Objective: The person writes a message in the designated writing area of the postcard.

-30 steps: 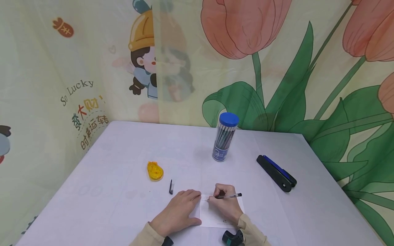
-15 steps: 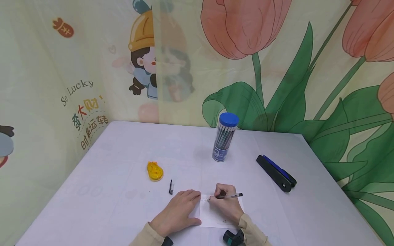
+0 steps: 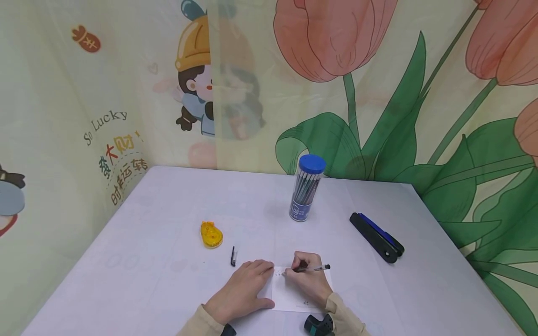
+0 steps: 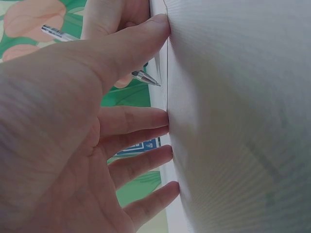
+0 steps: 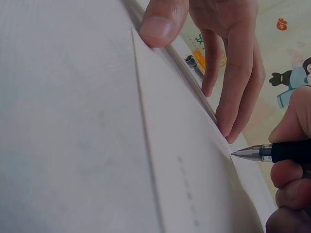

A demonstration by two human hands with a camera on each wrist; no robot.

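Observation:
My right hand (image 3: 310,279) pinches a gel pen (image 3: 316,268) with a black grip; its metal tip meets the white paper (image 3: 290,298) near the top left, beside a short row of small marks. In the right wrist view the pen (image 5: 262,152) points left at the sheet (image 5: 180,145), where a line of faint print shows. My left hand (image 3: 248,289) rests at the paper's left edge, fingers straight and thumb spread. Seen from the left wrist, the fingertips (image 4: 167,150) press along that edge. A pen cap (image 3: 233,256) lies up and left of this hand.
A yellow correction tape dispenser (image 3: 211,234) lies at the left, beyond the cap. A clear tub of pencils (image 3: 305,189) with a blue lid stands toward the back. The black and blue stapler (image 3: 377,237) lies to the right on the white table (image 3: 168,196).
The pen's top end has shifted very slightly right and back, with its tip staying near the same row of marks. My left hand keeps its place.

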